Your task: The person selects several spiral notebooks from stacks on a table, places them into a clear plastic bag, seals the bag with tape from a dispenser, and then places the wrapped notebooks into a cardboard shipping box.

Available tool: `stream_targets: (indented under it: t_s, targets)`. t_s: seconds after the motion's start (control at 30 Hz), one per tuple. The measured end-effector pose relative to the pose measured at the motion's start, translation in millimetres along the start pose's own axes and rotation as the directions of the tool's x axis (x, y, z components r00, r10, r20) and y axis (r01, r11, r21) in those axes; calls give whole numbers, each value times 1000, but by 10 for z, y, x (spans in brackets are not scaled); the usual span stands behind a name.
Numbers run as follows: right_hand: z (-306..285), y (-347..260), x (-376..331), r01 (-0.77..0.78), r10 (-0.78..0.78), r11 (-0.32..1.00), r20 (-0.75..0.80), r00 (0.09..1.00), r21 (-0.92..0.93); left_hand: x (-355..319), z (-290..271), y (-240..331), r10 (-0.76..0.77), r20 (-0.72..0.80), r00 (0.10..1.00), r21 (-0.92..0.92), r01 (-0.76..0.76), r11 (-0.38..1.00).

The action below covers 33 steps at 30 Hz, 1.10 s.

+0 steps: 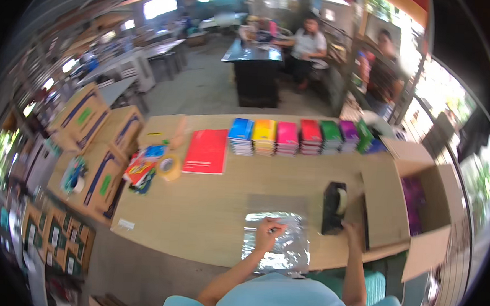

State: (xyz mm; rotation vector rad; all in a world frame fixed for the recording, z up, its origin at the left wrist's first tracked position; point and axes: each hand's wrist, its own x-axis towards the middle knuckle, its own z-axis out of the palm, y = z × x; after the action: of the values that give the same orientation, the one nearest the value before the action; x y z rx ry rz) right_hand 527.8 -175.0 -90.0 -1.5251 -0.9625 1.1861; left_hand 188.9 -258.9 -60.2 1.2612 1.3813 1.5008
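Note:
My left hand (269, 233) is over a stack of clear plastic bags (289, 252) at the table's front edge. Its fingers are curled into a pinch, and anything between them is too small to make out. My right hand (353, 232) is beside the near end of a black tape dispenser (331, 217), left of an open cardboard box (387, 207). Its fingers are blurred, so whether they touch the dispenser cannot be told. Inside the box is a purple item (413, 203).
Stacks of coloured notebooks, including a pink stack (287, 137), line the table's far edge. A large red booklet (206, 151) and a tape roll (169, 168) lie to the left. Cardboard cartons (96, 181) stand beyond the left edge. Two people are farther back.

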Motion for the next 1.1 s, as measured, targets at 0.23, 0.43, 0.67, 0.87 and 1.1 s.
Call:
stream_targets:
  t_s: [0.23, 0.43, 0.67, 0.87, 1.1]
  targets:
    - [373, 46, 291, -303, 295, 950, 96, 950, 80, -30, -257, -33, 45, -76, 996, 64, -40, 997]
    - [494, 110, -373, 243, -283, 927, -105, 953, -287, -126, -327, 1, 39, -96, 995, 79, -32, 996]
    - [695, 1106, -358, -577, 323, 405, 480, 816, 709, -42, -193, 2, 17, -36, 999, 55, -15, 998]
    - [1554, -493, -1251, -207, 57, 888, 349, 935, 411, -9, -271, 203, 18, -90, 996, 132, -6, 991]
    - [1708, -799, -1288, 246, -137, 893, 294, 946, -376, -14, -140, 180, -6, -55, 998, 51, 9, 999]
